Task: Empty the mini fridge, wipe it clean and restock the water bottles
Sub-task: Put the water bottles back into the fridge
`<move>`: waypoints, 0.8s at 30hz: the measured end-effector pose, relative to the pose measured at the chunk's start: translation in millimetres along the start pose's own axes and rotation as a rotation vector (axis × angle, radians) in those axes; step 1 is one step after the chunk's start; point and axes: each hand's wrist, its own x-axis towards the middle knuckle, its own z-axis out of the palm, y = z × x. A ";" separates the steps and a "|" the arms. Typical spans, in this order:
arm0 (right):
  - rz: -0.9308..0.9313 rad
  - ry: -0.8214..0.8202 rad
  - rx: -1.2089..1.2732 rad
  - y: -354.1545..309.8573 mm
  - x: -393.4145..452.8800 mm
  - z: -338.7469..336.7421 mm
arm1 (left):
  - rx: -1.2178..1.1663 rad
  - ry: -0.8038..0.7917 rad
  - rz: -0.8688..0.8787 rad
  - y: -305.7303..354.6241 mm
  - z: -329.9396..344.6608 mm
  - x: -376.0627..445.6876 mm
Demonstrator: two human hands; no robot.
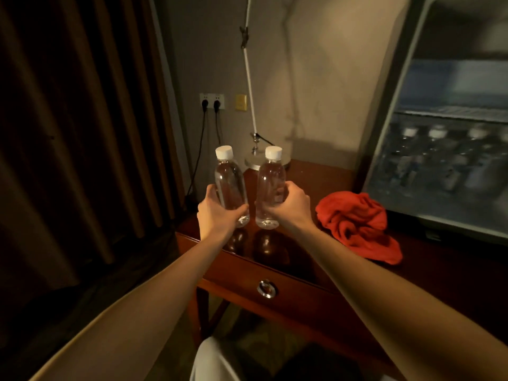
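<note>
Gripping clear ribbed bottles [231, 185], hands [217, 213]; crumpled red cloth [357, 224], probably terry

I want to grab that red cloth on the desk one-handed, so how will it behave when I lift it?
The red cloth lies crumpled in soft folds on the desk, so it will probably go limp and drape rather than hold its shape. It looks light for its bulk. Its fabric surface should give fingers easy grip, and it seems unlikely to roll or break.
</note>
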 end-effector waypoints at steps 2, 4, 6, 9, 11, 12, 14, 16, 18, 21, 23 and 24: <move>0.013 0.066 -0.003 9.1 -3.6 -31.7 | -0.015 -0.038 0.041 20.9 13.5 -8.9; 0.037 0.119 0.005 20.5 -8.9 -66.8 | -0.010 -0.084 0.072 44.6 30.9 -19.5; 0.064 0.189 0.001 32.8 -15.2 -103.8 | -0.015 -0.140 0.069 68.7 52.4 -33.2; 0.144 0.318 -0.007 53.5 -25.1 -161.8 | -0.064 -0.220 0.111 101.4 93.5 -57.3; 0.240 0.347 -0.011 71.5 -31.0 -200.6 | -0.101 -0.288 0.136 124.6 122.9 -73.9; 0.279 0.368 -0.013 81.2 -33.0 -219.2 | -0.116 -0.324 0.147 136.2 137.9 -81.6; 0.326 0.430 -0.050 99.5 -34.5 -254.8 | -0.152 -0.388 0.176 156.4 168.6 -96.2; 0.352 0.478 -0.071 114.2 -32.8 -286.9 | -0.176 -0.435 0.188 171.1 200.9 -108.9; 0.393 0.502 -0.072 128.4 -27.1 -312.3 | -0.184 -0.466 0.182 182.6 231.6 -116.4; 0.435 0.507 -0.068 154.6 -10.4 -333.8 | -0.201 -0.501 0.171 193.8 279.0 -120.5; 0.441 0.518 -0.046 175.6 3.3 -341.8 | -0.202 -0.511 0.176 201.4 306.7 -120.0; 0.446 0.534 -0.024 183.5 9.7 -345.4 | -0.199 -0.519 0.178 206.5 318.3 -118.6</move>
